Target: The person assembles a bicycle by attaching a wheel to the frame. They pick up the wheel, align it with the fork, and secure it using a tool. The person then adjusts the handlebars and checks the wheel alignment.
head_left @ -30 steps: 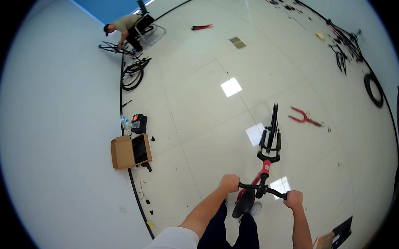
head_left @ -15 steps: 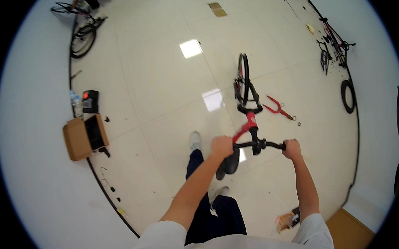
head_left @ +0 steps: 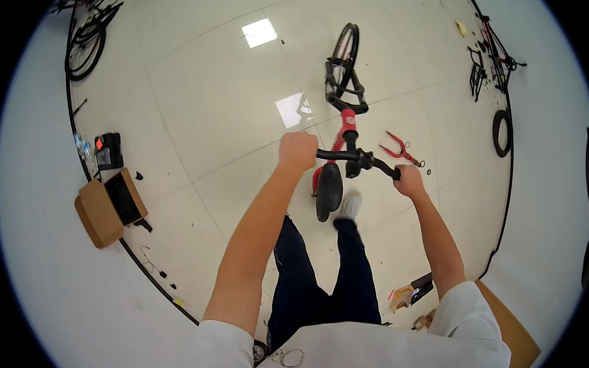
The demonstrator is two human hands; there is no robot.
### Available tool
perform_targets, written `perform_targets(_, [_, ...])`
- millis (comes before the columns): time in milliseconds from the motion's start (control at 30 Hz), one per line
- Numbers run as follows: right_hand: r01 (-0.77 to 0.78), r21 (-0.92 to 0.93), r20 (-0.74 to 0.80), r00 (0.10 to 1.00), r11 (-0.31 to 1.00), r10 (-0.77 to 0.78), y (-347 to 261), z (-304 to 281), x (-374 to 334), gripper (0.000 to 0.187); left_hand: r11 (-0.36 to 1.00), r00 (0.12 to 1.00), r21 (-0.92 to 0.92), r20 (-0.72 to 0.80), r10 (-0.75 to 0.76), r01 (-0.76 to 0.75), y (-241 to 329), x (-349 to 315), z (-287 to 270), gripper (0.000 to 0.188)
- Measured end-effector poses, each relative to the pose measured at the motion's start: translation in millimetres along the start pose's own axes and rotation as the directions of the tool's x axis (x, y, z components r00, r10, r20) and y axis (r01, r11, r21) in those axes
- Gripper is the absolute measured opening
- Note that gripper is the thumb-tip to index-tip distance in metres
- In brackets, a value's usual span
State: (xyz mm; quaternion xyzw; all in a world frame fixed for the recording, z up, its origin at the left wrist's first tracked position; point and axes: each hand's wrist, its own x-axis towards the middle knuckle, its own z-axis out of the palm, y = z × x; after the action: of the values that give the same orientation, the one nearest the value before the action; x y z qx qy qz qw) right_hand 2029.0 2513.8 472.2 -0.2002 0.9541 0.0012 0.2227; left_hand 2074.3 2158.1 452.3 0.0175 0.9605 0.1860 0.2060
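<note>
My left hand (head_left: 298,151) is wrapped round the left end of a black bicycle handlebar (head_left: 337,154), and the right end is in the closed fingers of my right hand (head_left: 409,180). The handlebar sits on a bicycle with a red frame (head_left: 349,120). Ahead of it is a black suspension fork (head_left: 348,105) with the front wheel (head_left: 347,52) in it. A black saddle (head_left: 330,188) shows behind the bar, near my legs. I cannot make out a rear wheel. A loose red fork (head_left: 400,150) lies on the floor just beyond my right hand, small rings beside it.
Left, along the wall, are an open cardboard box (head_left: 99,213), a black case (head_left: 108,151) and bottles. Another bicycle's wheel (head_left: 87,52) stands at the far left. A tyre (head_left: 501,133) and a bicycle frame (head_left: 495,54) lie by the right wall. Boxed items (head_left: 402,298) lie behind my right arm.
I have stepped forward, my right foot now leading, and both hands have moved farther out with the bicycle. The handlebar has turned slightly, its right end nearer me. Both grips remain.
</note>
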Motion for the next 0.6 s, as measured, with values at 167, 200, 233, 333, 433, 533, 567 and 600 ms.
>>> perform_targets(167, [-0.028, -0.031, 0.086, 0.996, 0.999, 0.030, 3.3, -30.1, 51.7, 0.012, 0.996, 0.994, 0.064, 0.090, -0.067, 0.061, -5.7, 46.7, -29.9, 0.009])
perform_targets(200, [-0.005, -0.021, 0.101, 0.995, 1.000, 0.007, -2.0, -30.9, 52.3, 0.013, 0.995, 0.993, 0.081, 0.097, -0.064, 0.056, -10.9, 47.7, -32.6, 0.009])
perform_targets(233, [0.032, -0.020, 0.096, 0.995, 0.999, -0.030, -1.6, -37.1, 60.1, 0.014, 0.993, 0.994, 0.098, 0.079, -0.070, 0.062, -14.2, 53.2, -35.3, 0.009])
perform_targets(333, [0.113, 0.013, 0.111, 0.987, 0.993, -0.114, 15.2, -45.6, 81.0, 0.015, 0.986, 0.983, 0.123, 0.132, -0.129, 0.113, -12.0, 72.8, -41.3, 0.009])
perform_targets(433, [0.135, 0.013, 0.133, 0.982, 0.991, -0.135, 27.4, -63.2, 93.0, 0.014, 0.976, 0.956, 0.143, 0.219, -0.194, 0.166, 4.0, 79.8, -51.6, 0.010])
perform_targets(533, [0.176, 0.049, 0.184, 0.966, 0.983, -0.182, 28.3, -81.3, 112.8, 0.014, 0.964, 0.939, 0.162, 0.241, -0.246, 0.211, 3.7, 89.2, -59.2, 0.010])
perform_targets(567, [0.177, 0.074, 0.213, 0.959, 0.981, -0.189, 29.5, -83.4, 119.4, 0.015, 0.962, 0.933, 0.166, 0.253, -0.256, 0.219, 2.1, 97.0, -67.0, 0.009])
perform_targets(600, [0.177, 0.098, 0.241, 0.951, 0.979, -0.196, 30.9, -83.0, 126.7, 0.016, 0.960, 0.933, 0.188, 0.258, -0.252, 0.207, -0.6, 109.2, -76.2, 0.010])
